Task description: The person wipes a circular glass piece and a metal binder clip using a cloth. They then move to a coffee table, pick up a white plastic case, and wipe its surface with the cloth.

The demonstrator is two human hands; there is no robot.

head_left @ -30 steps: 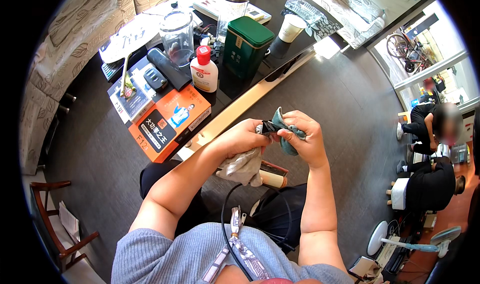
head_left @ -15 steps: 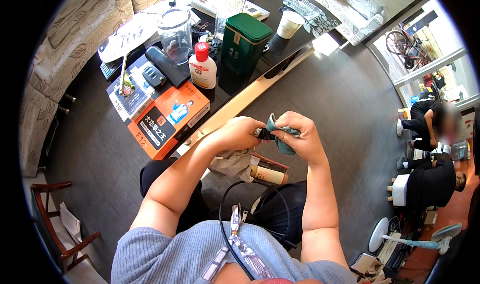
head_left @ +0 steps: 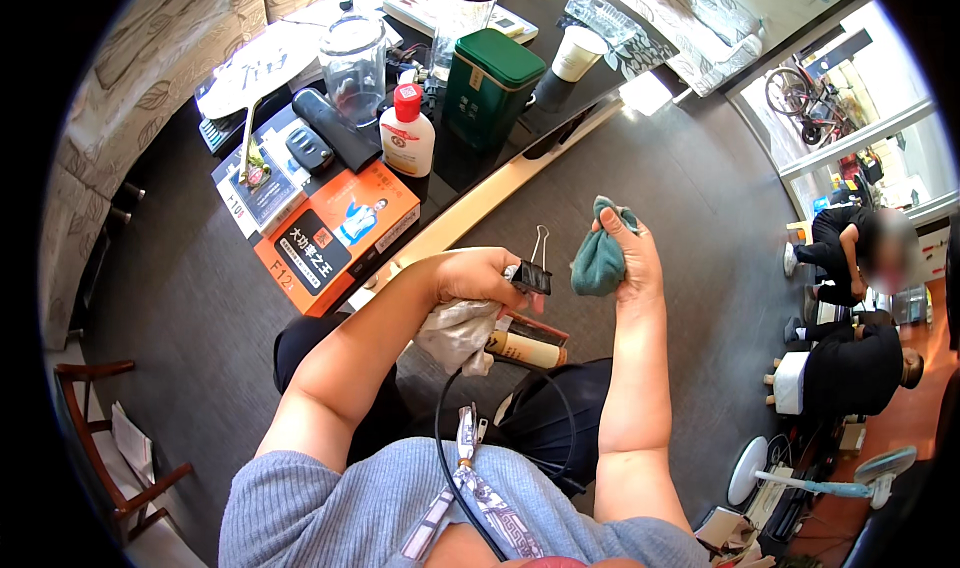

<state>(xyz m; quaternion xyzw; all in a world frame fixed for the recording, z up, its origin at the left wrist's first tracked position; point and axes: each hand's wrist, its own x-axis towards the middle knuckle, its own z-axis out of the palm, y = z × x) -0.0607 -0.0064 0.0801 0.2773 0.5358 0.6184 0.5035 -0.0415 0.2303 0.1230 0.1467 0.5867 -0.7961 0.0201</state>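
In front of my lap, my left hand (head_left: 484, 276) is closed on a black binder clip (head_left: 532, 279), one wire handle of which sticks up. A crumpled off-white cloth or bag (head_left: 455, 334) hangs below that hand; whether the fingers grip it too is hard to see. My right hand (head_left: 640, 261), apart to the right, pinches a bunched green cloth (head_left: 598, 265) between thumb and fingers. Beneath my left hand, near my knees, lies a pale yellow cylinder (head_left: 528, 349) beside a reddish-edged piece.
The black table (head_left: 462, 180) holds an orange box (head_left: 340, 233), a red-capped white bottle (head_left: 407, 138), a green tin (head_left: 492, 88), a glass jar (head_left: 353, 68) and a paper cup (head_left: 579, 54). Two people in black (head_left: 850, 368) sit at the right, near a fan (head_left: 748, 471).
My right hand has drawn the green cloth up and right, away from the binder clip. The clip now shows uncovered in my left hand, its wire handle raised.
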